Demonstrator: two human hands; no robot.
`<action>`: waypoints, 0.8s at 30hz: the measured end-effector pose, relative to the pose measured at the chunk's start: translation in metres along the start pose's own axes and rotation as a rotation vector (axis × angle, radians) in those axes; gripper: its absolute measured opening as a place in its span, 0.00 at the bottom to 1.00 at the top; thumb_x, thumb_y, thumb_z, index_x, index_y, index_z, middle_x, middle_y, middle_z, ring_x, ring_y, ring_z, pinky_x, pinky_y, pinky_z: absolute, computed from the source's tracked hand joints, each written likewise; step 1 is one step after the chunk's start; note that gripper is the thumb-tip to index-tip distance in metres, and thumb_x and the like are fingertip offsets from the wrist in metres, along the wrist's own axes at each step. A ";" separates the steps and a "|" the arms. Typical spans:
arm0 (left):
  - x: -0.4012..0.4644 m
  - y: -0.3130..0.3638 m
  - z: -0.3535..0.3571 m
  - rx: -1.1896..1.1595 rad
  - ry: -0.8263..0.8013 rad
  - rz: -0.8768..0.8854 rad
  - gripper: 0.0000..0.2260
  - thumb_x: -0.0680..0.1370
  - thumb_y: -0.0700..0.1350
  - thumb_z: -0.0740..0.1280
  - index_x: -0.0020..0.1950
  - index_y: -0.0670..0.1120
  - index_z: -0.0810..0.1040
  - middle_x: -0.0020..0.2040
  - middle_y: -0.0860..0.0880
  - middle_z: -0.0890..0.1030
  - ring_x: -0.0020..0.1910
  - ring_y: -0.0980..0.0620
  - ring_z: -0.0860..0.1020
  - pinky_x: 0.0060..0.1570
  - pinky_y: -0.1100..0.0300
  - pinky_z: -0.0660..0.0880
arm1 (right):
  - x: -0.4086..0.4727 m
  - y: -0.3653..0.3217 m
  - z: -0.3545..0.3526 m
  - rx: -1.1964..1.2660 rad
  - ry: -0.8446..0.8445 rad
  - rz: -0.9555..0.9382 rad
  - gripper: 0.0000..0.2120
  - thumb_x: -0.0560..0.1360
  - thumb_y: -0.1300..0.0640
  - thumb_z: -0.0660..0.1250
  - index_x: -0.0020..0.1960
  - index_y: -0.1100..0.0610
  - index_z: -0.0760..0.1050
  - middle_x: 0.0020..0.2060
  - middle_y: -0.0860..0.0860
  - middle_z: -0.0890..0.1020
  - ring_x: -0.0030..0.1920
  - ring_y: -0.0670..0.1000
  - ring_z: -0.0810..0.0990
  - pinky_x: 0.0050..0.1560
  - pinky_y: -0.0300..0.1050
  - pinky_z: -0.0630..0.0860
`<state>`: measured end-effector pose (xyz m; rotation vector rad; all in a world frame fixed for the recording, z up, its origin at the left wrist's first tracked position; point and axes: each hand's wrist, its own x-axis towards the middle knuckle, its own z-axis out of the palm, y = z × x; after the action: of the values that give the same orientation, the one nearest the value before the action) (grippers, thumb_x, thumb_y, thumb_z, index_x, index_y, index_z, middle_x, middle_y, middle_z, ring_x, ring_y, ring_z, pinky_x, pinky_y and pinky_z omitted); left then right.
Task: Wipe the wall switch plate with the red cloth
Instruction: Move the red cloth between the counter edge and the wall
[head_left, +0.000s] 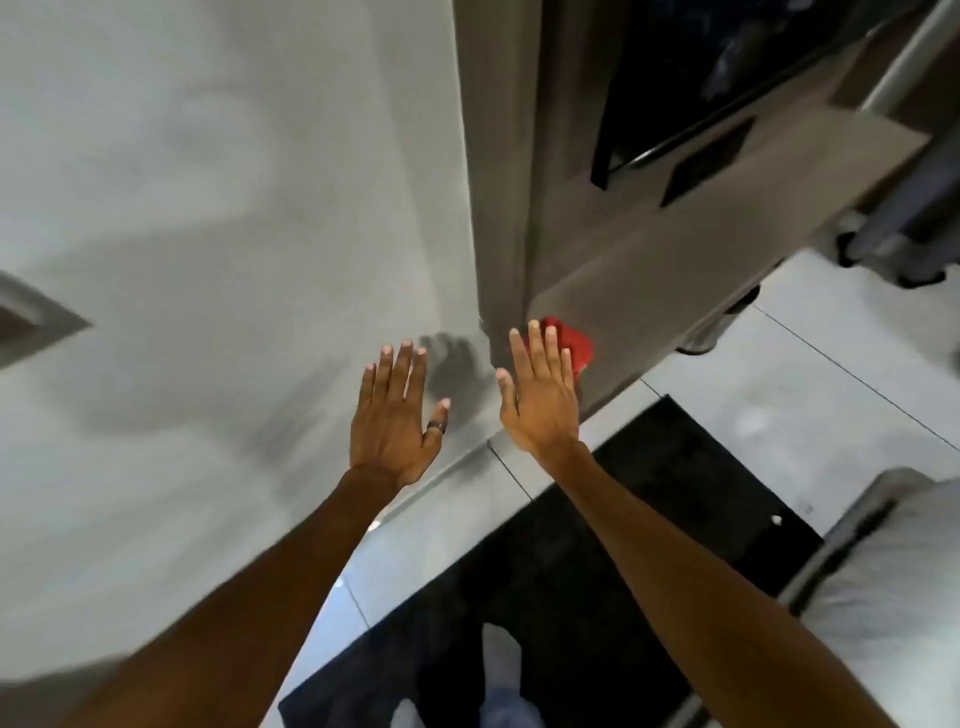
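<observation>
Pale grey wall (218, 197) fills the left half of the view, meeting a brown wooden cabinet (675, 249) at a vertical corner, with light floor tiles (810, 395) and a dark mat (597, 571) below. Both hands are raised in front of that corner, fingers spread flat and holding nothing: the left hand (397, 415), with a dark ring on the thumb, is over the wall, and the right hand (543, 395) is over the cabinet's lower edge. The red cloth (574, 345) shows just past the right hand's fingertips (550, 338), at the lower corner of the cabinet; whether it rests on a ledge there or on the floor cannot be told, nor whether the fingertips touch it. Blur makes its shape unclear, so no long axis can be read. The right hand is plainly the nearer one, and the cloth lies straight ahead of it. A grey rectangular fitting (31, 317) at the wall's left edge may be the switch plate, though it is cropped and blurred; if so, it lies well apart from the cloth, across the wall on the left hand's side. The likely next step is taking up the cloth.
</observation>
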<state>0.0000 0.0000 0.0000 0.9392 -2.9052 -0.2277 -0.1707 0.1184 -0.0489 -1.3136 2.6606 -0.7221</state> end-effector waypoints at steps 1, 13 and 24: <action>0.013 0.008 0.009 0.021 -0.027 0.024 0.35 0.82 0.63 0.42 0.84 0.44 0.47 0.84 0.44 0.46 0.83 0.44 0.42 0.82 0.47 0.41 | 0.007 0.012 0.004 0.014 0.035 0.034 0.32 0.85 0.40 0.43 0.85 0.54 0.51 0.85 0.56 0.51 0.85 0.57 0.44 0.86 0.60 0.44; 0.072 0.038 0.086 -0.030 -0.081 0.101 0.32 0.82 0.59 0.52 0.82 0.42 0.59 0.81 0.41 0.61 0.82 0.38 0.56 0.80 0.43 0.56 | 0.070 0.092 0.059 -0.194 -0.213 0.077 0.53 0.73 0.34 0.76 0.84 0.53 0.50 0.84 0.57 0.54 0.84 0.64 0.52 0.84 0.64 0.48; -0.053 -0.034 0.018 -0.149 0.098 -0.048 0.31 0.84 0.55 0.55 0.83 0.41 0.55 0.83 0.42 0.55 0.83 0.42 0.48 0.82 0.45 0.52 | -0.012 -0.036 0.016 0.907 -0.339 0.696 0.21 0.81 0.66 0.66 0.73 0.58 0.73 0.62 0.60 0.82 0.61 0.62 0.82 0.61 0.65 0.81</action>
<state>0.0604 0.0062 -0.0247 0.9679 -2.7354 -0.3846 -0.1322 0.1028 -0.0483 -0.2217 1.8733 -1.2047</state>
